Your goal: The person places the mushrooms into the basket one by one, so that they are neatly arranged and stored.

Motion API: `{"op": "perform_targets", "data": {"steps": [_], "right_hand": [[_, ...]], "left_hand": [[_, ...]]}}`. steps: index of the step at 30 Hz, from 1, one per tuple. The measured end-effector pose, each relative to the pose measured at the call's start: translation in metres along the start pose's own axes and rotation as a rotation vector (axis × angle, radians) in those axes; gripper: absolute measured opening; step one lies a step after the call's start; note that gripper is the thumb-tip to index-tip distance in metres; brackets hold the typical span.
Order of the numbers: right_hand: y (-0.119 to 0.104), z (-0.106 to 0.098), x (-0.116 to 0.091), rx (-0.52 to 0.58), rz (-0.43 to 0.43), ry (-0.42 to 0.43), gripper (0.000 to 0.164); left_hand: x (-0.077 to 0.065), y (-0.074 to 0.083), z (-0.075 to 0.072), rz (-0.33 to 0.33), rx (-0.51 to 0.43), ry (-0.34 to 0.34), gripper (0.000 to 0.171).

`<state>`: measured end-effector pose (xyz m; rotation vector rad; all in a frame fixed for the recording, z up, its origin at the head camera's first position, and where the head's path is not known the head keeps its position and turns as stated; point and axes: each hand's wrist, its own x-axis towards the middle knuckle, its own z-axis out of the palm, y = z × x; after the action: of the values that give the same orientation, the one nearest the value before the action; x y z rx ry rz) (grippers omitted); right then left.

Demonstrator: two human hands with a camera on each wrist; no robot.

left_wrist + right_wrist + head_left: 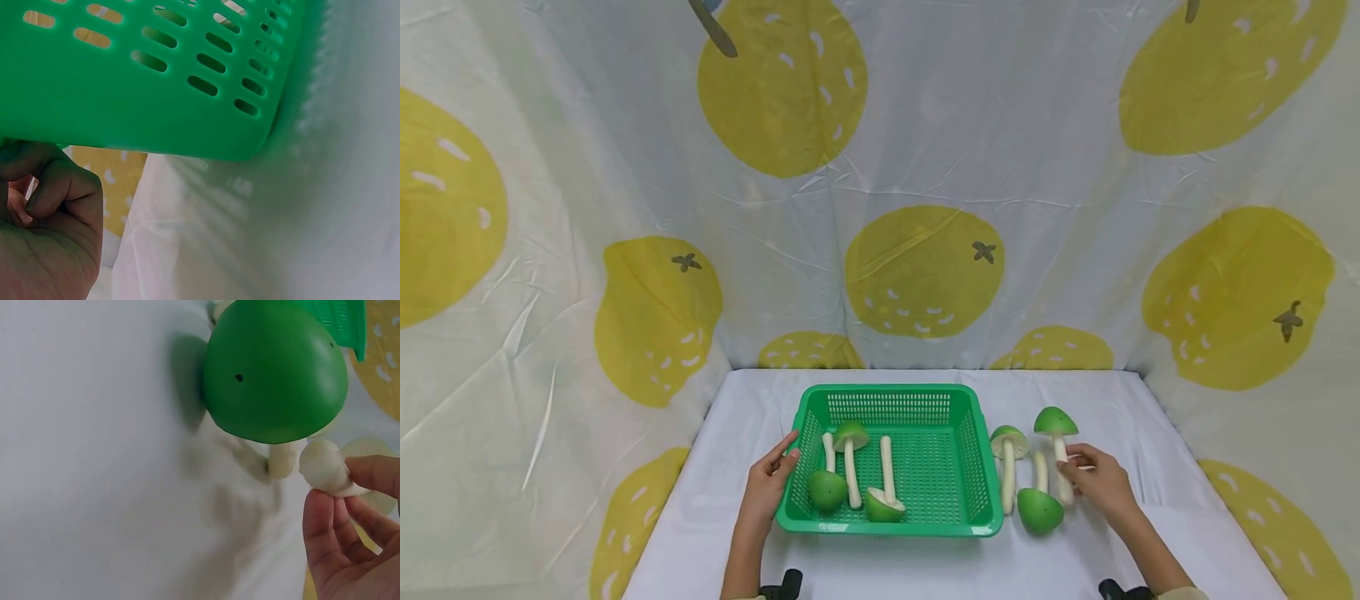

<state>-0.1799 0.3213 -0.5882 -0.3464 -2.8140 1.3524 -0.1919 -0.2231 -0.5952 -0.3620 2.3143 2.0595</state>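
While the right hand pinched the stem of a mushroom — its green cap pointing to twelve o'clock — the left hand gripped the green basket by its rim at nine o'clock. Three mushrooms lay inside, toward eight o'clock; two more lay on the bench toward three o'clock, between the basket and the held one.

Can't make out any text, labels, brands, numbers or signs tbh, not on the basket, the mushrooms, the curtain or the tablecloth, in any of the three views.
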Motion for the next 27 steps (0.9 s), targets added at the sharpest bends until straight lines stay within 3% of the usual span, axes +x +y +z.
{"op": "perform_targets", "data": {"steps": [27], "right_hand": [[-0.045, 0.000, -0.010, 0.119, -0.071, 0.031, 0.045]], "left_hand": [[-0.003, -0.002, 0.000, 0.048, -0.010, 0.017, 0.047]]}}
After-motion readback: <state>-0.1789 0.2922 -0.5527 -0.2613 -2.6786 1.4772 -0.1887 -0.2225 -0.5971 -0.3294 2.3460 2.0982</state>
